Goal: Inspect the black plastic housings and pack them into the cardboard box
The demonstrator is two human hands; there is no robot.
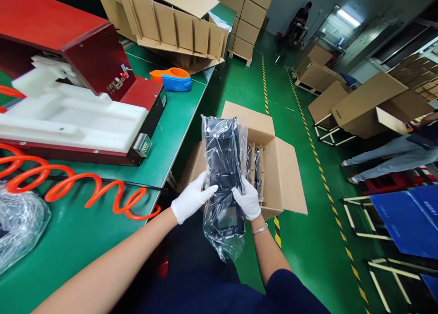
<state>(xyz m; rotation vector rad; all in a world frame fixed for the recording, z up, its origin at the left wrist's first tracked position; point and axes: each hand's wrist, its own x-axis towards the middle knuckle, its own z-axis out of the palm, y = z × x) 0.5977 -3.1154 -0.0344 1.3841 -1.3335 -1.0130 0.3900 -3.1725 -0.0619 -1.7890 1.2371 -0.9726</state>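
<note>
Dark blue clothing and two bare forearms come nearest, leading up to hands in white gloves. Fingers of the left hand wrap one long side of a black device, thumb laid across its front; those of the right hand grip the opposite side, thumb also on the front. Both hands are closed around its edges. It sits inside a clear plastic bag, whose loose end hangs toward the wearer, and is held up in front of the body, partly overlapping a cardboard carton behind it. That carton has its flaps spread, and more bagged black items stand between dividers inside. A metal bracelet circles the right wrist.

Left of the hands runs a green table, carrying a coiled orange hose, crumpled clear plastic and a red machine with a white bed. Farther along lie an orange ring and a blue one, touching, then a cardboard partition. Across the green floor, a person stands beside boxes at far right.
</note>
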